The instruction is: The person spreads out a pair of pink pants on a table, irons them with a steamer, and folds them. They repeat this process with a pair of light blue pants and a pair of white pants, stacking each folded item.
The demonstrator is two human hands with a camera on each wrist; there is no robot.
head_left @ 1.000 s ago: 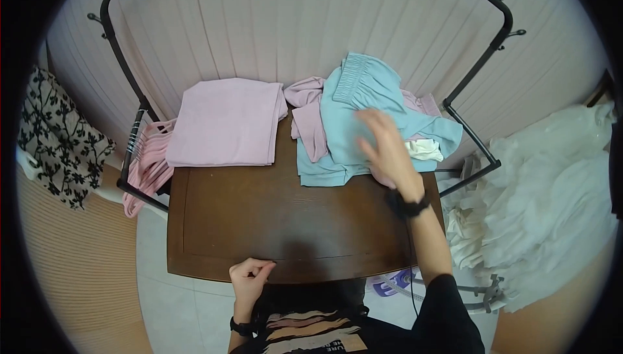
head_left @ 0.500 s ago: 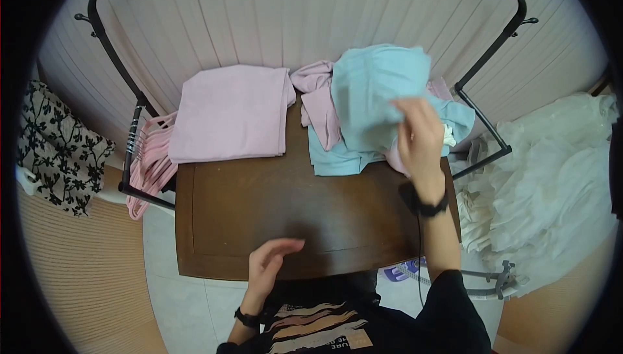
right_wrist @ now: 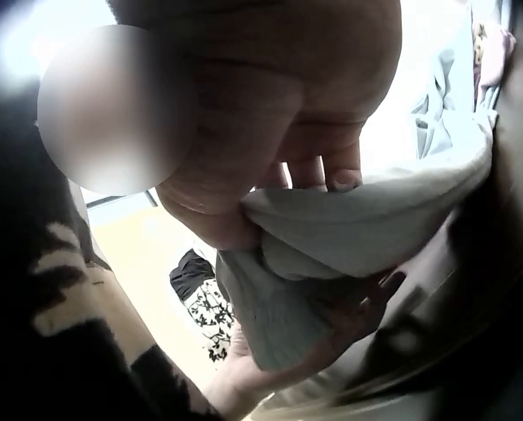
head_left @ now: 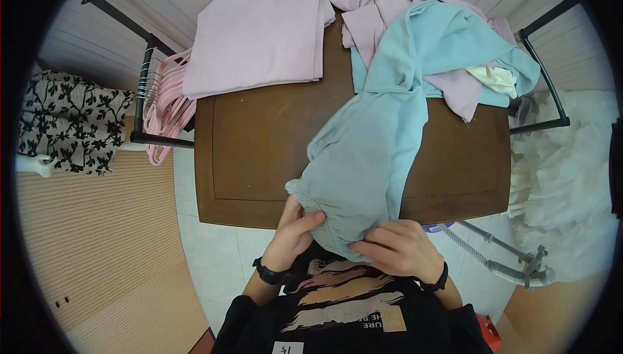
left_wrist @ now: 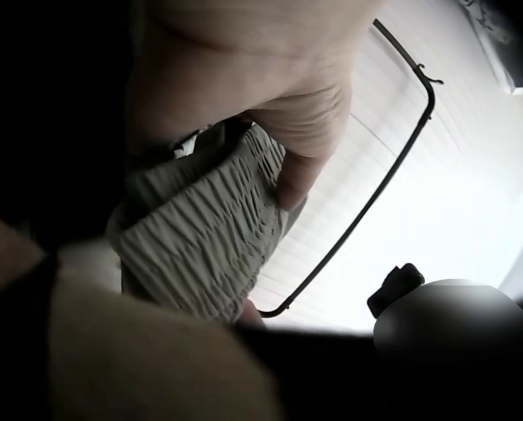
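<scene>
- Brown table [head_left: 259, 140], folded pink cloth [head_left: 259, 42] at its back left corner.
- Blue-green garment [head_left: 363, 146] — long axis slanting from the table's back right over its front edge, gathered end [left_wrist: 204, 232] pointing outward.
- Left hand [head_left: 290, 236], pinching that end.
- Right hand [head_left: 405, 249] — gripping cloth alongside.

You have a dark brown wooden desk [head_left: 259, 146] before you, its near edge gently curved. At its far left lies a neatly folded pale pink cloth [head_left: 259, 39]. At its far right, rumpled pink garments [head_left: 365, 33] lie loosely heaped with a cream piece [head_left: 494, 80] and a light-blue garment [head_left: 370, 146], which stretches from there past the near edge toward you.
</scene>
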